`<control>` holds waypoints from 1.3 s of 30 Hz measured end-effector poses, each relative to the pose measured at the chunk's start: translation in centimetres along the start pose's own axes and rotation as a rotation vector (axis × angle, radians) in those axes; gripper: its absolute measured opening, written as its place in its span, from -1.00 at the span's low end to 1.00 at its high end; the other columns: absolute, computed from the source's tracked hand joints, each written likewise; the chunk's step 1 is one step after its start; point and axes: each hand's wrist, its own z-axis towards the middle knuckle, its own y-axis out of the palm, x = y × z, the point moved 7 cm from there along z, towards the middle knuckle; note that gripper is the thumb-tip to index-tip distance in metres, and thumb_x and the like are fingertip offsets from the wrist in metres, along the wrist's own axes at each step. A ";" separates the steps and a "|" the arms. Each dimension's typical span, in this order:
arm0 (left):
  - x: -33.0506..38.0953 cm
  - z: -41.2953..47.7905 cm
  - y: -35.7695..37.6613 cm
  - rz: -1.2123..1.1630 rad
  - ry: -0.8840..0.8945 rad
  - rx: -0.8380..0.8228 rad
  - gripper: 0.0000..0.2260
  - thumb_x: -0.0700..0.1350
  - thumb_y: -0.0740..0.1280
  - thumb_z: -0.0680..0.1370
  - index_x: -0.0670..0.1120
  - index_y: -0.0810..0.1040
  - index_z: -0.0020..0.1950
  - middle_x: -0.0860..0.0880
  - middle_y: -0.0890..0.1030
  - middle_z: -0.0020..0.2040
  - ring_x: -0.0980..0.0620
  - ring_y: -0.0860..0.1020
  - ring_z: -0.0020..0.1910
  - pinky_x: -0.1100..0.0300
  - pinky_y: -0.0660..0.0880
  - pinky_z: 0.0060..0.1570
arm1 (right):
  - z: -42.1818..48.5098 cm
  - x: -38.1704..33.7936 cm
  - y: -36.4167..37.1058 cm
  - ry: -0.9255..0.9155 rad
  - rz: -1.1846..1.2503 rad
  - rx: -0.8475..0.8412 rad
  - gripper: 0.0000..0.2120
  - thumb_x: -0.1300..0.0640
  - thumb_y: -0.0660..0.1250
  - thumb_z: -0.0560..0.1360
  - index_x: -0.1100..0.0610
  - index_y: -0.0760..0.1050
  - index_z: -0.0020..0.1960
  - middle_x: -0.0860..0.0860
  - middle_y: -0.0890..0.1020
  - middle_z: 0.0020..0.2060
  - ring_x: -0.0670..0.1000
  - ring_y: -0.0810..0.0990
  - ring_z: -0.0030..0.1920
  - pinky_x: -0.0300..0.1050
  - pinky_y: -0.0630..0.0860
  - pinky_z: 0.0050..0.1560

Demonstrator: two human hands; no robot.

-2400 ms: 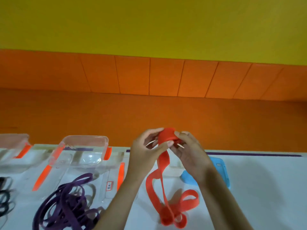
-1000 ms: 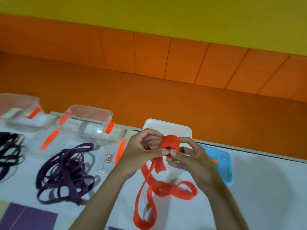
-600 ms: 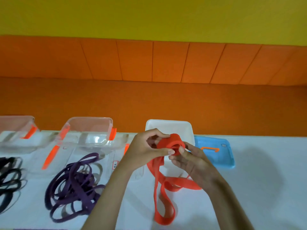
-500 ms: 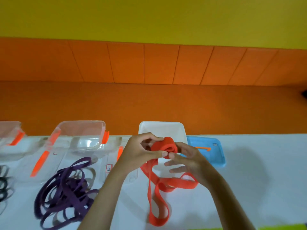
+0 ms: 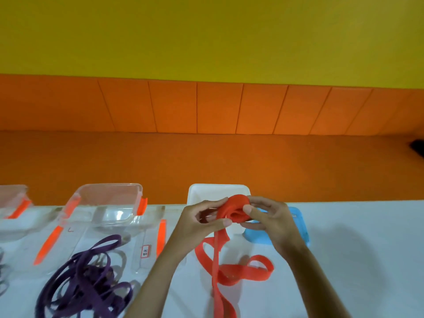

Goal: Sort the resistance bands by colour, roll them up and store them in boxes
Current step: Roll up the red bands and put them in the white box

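A box (image 5: 218, 188) sits behind the half-rolled band (image 5: 234, 205) — tangled bands (image 5: 87, 275) lie left.

Single head-worn view, facing forward-down, close over hands (image 5: 231, 222) at table (image 5: 355, 260).

Yellow wall (image 5: 206, 31) above orange panels (image 5: 218, 106)

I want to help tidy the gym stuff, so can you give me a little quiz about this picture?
1. True or false: the left hand and the right hand both hold the red resistance band.
2. Which pile lies loose on the white table, left of the arms? A green bands; B purple resistance bands; C yellow bands.
3. Fill in: the open box just behind the partly rolled band is ____.
Key: 1 true; 2 B; 3 white.
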 end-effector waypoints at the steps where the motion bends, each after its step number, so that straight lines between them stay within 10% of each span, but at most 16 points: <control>1: 0.2 0.1 -0.1 -0.002 -0.001 -0.002 -0.56 -0.05 0.66 0.42 0.17 0.71 0.27 0.04 0.76 0.12 0.07 0.72 0.12 0.23 0.63 0.09 | -0.1 0.4 0.2 0.003 0.033 0.008 -0.71 -0.01 0.62 0.41 0.03 0.75 0.09 0.17 0.76 0.05 0.21 0.78 0.00 -0.03 0.72 -0.07; 9: 0.3 -0.2 -1.5 0.007 -0.086 -0.065 -0.54 -0.16 0.69 0.38 0.06 0.69 0.23 -0.05 0.77 0.10 -0.04 0.74 0.13 0.21 0.65 0.08 | -1.1 1.9 1.2 0.075 -0.130 -0.190 -0.57 0.00 0.68 0.34 -0.14 0.67 0.17 0.08 0.77 0.04 0.17 0.77 0.03 0.10 0.71 0.10; 16: 1.1 -0.5 -1.8 0.216 -0.131 -0.131 -0.65 0.13 0.65 0.36 0.21 0.69 0.09 0.12 0.74 0.10 0.12 0.68 0.18 0.24 0.61 0.14 | -1.2 0.2 0.9 -0.015 -0.296 -0.101 -0.66 -0.03 0.68 0.35 -0.11 0.71 0.09 -0.13 0.78 -0.04 -0.08 0.76 -0.01 -0.32 0.63 -0.09; 21: 1.6 -0.8 -1.6 0.229 -0.105 -0.140 -0.74 -0.04 0.64 0.46 0.06 0.70 0.11 0.11 0.72 0.13 0.17 0.62 0.26 0.18 0.44 0.39 | -1.6 -0.3 1.2 -0.025 -0.158 -0.132 -0.62 -0.07 0.67 0.30 -0.13 0.72 0.10 0.01 0.79 -0.01 0.13 0.79 -0.06 -0.15 0.70 -0.05; 34: 2.0 -1.2 -0.4 0.026 -0.092 -0.042 -0.63 0.08 0.65 0.34 0.18 0.74 0.12 0.07 0.77 0.10 0.07 0.72 0.14 0.27 0.63 0.06 | -1.9 1.8 0.3 -0.023 0.094 -0.015 -0.45 -0.10 0.75 0.20 0.08 0.70 0.10 0.13 0.73 0.10 0.22 0.76 0.07 0.04 0.70 0.05; 39: 2.8 -1.5 -1.0 0.224 0.053 -0.007 -0.68 0.17 0.61 0.36 0.20 0.71 0.09 0.17 0.75 0.04 0.14 0.69 0.10 0.34 0.57 0.11 | -2.7 2.6 1.5 0.134 0.078 -0.225 -0.51 0.10 0.70 0.35 0.07 0.62 0.22 0.16 0.70 0.19 0.27 0.72 0.16 0.10 0.69 0.11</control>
